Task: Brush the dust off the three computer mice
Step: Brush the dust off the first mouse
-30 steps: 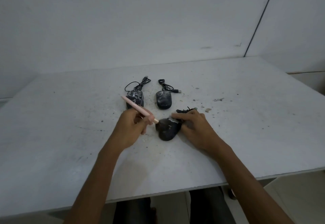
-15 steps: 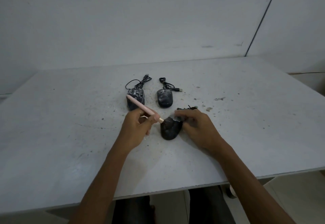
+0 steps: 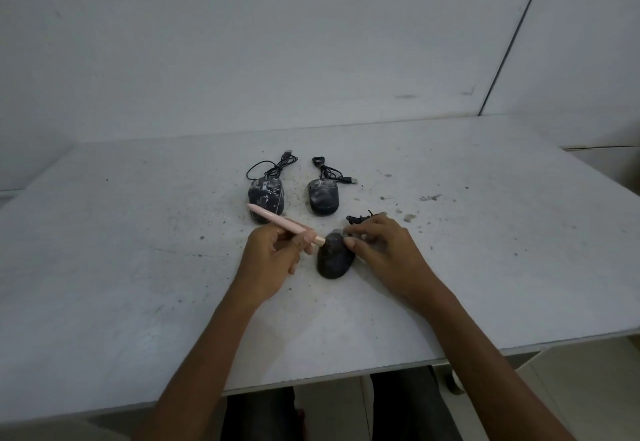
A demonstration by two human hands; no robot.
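Three dark computer mice lie on the white table (image 3: 138,267). The nearest mouse (image 3: 334,260) sits between my hands. My right hand (image 3: 384,253) pinches its far end with thumb and fingers. My left hand (image 3: 273,257) grips a pink brush (image 3: 280,224), whose tip touches the left upper side of that mouse. Two dusty mice lie farther back: the left mouse (image 3: 266,199) is partly behind the brush handle, and the middle mouse (image 3: 322,197) lies to its right. The nearest mouse's cable (image 3: 358,219) is bundled behind my right hand.
Dust specks and crumbs (image 3: 429,198) are scattered on the table to the right of the mice. Coiled cables (image 3: 273,166) lie behind the two far mice. A grey wall stands behind the table, and the table's front edge (image 3: 346,374) is close to my body.
The brush tip has stayed on the near mouse, shifting slightly along its upper left side. My right hand keeps its hold on the mouse. The view has drifted a little.
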